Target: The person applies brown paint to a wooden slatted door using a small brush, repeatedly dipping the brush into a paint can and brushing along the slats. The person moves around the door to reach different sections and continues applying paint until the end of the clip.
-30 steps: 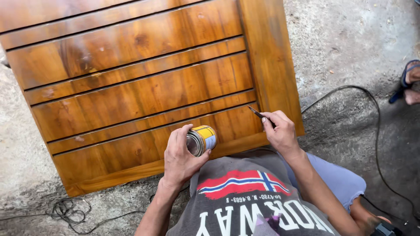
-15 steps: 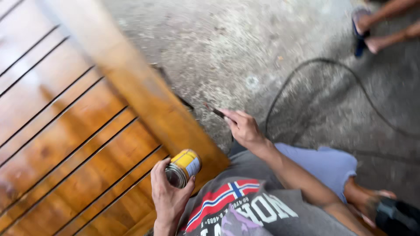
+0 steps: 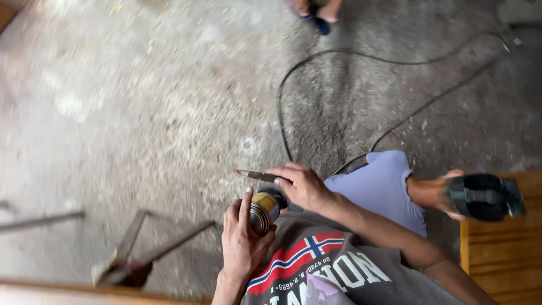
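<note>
My left hand (image 3: 241, 242) grips a small yellow and silver tin can (image 3: 262, 212) held in front of my chest. Just above it, my right hand (image 3: 302, 185) pinches a thin flat tool (image 3: 255, 175) with a brown tip that points left. The two hands are close together, the right hand almost touching the can's top. My grey printed shirt (image 3: 333, 271) and light blue shorts (image 3: 381, 186) fill the lower middle of the view.
Rough concrete floor (image 3: 141, 113) spreads across the view. A black cable (image 3: 361, 56) loops over it at upper right. My foot in a black sandal (image 3: 485, 196) rests by a wooden panel (image 3: 502, 248) at right. Metal bars (image 3: 147, 243) lie at lower left. Another person's feet (image 3: 316, 11) show at top.
My view has swung away from the varnished slatted door, which is now out of sight. My right hand has drawn in toward the can held by my left.
</note>
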